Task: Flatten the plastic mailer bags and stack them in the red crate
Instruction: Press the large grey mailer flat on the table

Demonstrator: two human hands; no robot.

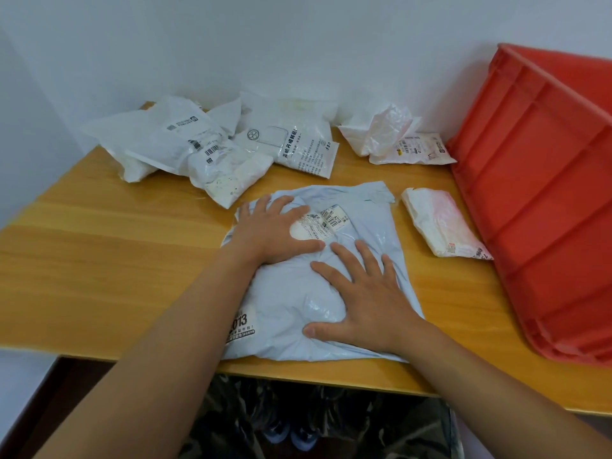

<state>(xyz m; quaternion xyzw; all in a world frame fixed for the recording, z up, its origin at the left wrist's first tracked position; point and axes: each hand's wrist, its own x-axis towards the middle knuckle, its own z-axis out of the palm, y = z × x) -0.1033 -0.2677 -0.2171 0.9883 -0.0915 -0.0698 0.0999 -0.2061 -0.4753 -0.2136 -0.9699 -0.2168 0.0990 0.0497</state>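
We find both hands pressed flat on a pale blue mailer bag lying at the near edge of the wooden table. The left hand rests with fingers spread and straight on the bag's far half, partly over its shipping label. The right hand lies palm down with fingers spread on the near half; neither hand grips anything. The bag is still puffed and wrinkled between them. The red crate stands tilted at the table's right side; its inside is not visible to us. A folded pink-white bag lies just beside the crate. We note a heap of white mailer bags and a crumpled bag along the wall.
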